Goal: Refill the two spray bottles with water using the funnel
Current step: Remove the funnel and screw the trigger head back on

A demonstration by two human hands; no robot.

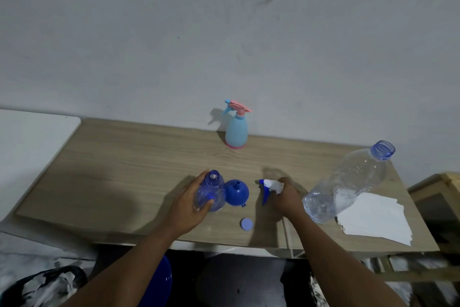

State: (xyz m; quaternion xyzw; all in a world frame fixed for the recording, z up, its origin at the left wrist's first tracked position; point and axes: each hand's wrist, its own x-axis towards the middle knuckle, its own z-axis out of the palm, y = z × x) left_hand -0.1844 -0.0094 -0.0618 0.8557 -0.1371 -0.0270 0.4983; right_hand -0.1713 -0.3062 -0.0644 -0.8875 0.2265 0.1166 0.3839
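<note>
The blue bottle (210, 192), uncapped, is held upright on the table (124, 169) by the left hand's (190, 204) curled fingers. The funnel (236, 192) lies beside it, unused. The sprayer (270, 186) is gripped by the right hand (287, 197). The pink bottle (236, 127) stands capped; filling remains undone.

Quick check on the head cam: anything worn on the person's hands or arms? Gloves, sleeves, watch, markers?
Nothing visible. The left hand and right hand are bare, with no gloves, rings or tape showing. Both forearms are uncovered down to the frame's bottom edge: no sleeves, watch, straps, cables or markers.
</note>
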